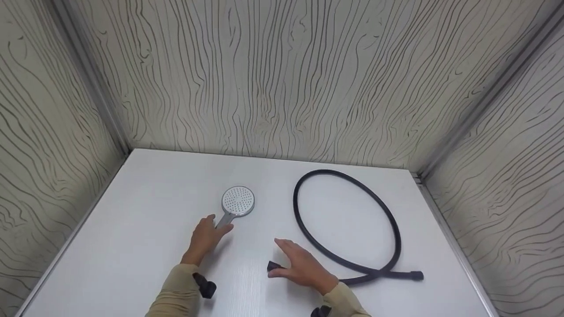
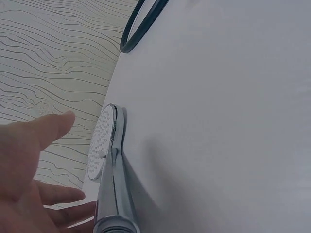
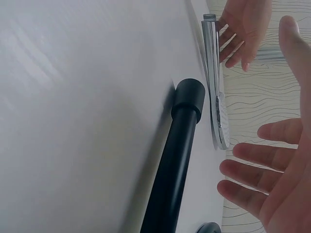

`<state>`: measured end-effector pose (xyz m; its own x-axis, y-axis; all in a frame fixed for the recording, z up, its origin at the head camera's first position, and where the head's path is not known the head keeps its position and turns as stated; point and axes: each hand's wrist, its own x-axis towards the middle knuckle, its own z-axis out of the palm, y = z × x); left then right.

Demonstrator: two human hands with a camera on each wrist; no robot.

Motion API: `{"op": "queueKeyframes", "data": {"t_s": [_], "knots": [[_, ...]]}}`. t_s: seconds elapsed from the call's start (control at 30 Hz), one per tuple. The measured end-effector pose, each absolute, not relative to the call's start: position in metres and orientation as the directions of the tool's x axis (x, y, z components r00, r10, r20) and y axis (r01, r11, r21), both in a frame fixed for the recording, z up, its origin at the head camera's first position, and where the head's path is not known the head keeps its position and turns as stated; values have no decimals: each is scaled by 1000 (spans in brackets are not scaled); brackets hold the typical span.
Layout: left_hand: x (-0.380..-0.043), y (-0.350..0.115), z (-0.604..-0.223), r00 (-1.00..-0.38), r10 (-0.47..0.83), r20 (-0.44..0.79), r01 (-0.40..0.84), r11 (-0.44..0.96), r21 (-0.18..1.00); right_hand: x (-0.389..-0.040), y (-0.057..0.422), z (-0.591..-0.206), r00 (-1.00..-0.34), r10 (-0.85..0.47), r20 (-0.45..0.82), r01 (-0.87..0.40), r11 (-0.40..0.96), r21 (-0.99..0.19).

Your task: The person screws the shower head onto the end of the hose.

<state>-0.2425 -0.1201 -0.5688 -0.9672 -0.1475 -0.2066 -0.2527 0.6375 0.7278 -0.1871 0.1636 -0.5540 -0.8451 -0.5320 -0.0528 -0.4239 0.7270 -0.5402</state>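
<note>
A silver-grey handheld shower head point(image 1: 238, 200) lies on the white table, its white nozzle face up. My left hand point(image 1: 206, 235) hovers over its handle, thumb and fingers spread to either side. In the left wrist view, that hand point(image 2: 26, 174) has loose fingers beside the shower head point(image 2: 115, 189), whose threaded end faces the camera. A black shower hose point(image 1: 396, 240) lies in one large loop on the right. Above one of its ends is my right hand point(image 1: 304, 266), thumb and fingers apart. The right wrist view shows this hand point(image 3: 279, 179) clear of the hose end point(image 3: 187, 99).
The white table point(image 1: 145, 211) is bounded by wood-grain patterned panels point(image 1: 264, 79) at the back and both sides. Grey metal strips point(image 1: 458, 251) run along its side edges. The hose's other end point(image 1: 416, 275) points right, beyond where the hose crosses itself.
</note>
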Motion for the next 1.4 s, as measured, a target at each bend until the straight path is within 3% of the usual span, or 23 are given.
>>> {"op": "queueKeyframes", "data": {"t_s": [1.4], "knots": [[-248,-117,-576,-962,-158,-224,-271,656,704,-179,160,-564,-804,-581,-123,-451,732,-510]]}}
